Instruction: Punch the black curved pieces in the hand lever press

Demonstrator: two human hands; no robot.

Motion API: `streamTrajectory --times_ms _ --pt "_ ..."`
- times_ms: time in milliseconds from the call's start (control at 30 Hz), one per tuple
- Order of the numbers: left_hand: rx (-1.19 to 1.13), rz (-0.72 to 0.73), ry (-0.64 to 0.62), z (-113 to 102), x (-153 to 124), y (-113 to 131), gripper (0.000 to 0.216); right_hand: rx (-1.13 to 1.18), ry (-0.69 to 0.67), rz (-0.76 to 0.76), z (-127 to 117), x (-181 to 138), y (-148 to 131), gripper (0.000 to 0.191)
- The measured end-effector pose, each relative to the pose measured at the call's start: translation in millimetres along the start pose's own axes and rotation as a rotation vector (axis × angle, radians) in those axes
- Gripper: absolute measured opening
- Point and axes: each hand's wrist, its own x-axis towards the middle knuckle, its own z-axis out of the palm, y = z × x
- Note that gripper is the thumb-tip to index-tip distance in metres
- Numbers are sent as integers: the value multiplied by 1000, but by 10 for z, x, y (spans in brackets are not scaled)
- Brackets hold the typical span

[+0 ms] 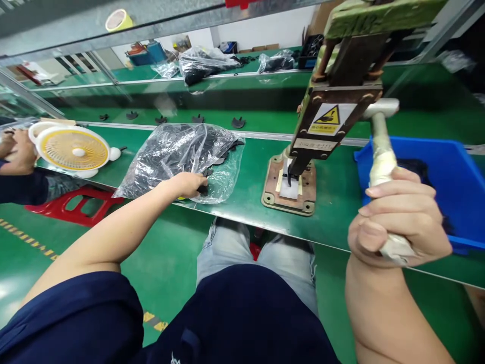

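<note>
My right hand (pixel 401 217) is wrapped round the tape-covered lever handle (pixel 381 146) of a hand press (pixel 322 116). The lever stands raised. On the press base (pixel 271 187) sits a small metal fixture (pixel 290 188) with a thin dark hooked piece above it. At the mouth of a clear plastic bag (pixel 162 162) full of black parts, my left hand (pixel 191 185) has its fingers closed on a small black part (pixel 203 189), mostly hidden by the fingers.
A blue bin (pixel 458 177) with dark contents stands right of the press. A white-and-yellow fan (pixel 74 149) is at the left, beside a co-worker's hand (pixel 22 149). Several black pieces (pixel 238 122) lie along the conveyor behind. A red stool (pixel 81 205) is below.
</note>
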Motion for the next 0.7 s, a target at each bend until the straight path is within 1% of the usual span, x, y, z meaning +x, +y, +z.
streamTrajectory --times_ms 100,167,233,267,333,400,467,533,600,700 --pt "30 -26 -15 5 39 28 64 18 4 -7 -16 2 26 59" --pt "16 -17 -45 -11 69 -5 63 11 -27 -44 -29 2 33 55" --pt "-12 18 -57 -29 86 -67 52 -14 -62 -77 -41 2 19 50" --pt "-22 44 -40 -42 87 -98 43 -25 -80 -88 -46 3 6 48" --pt "-43 99 58 -83 73 -131 28 -38 -101 -94 -50 3 -24 46" --pt "-91 130 219 -147 42 -93 27 -42 -103 -86 -47 3 -44 45" --pt "-185 120 377 -225 14 36 33 -42 -90 -87 -40 2 -51 44" --pt "-326 121 494 -294 17 244 37 -40 -82 -100 -34 3 -49 44" --pt "-501 167 542 -336 76 496 39 -38 -86 -111 -35 6 -44 44" --pt "-758 258 536 -335 286 876 38 -41 -105 -118 -49 13 -44 42"
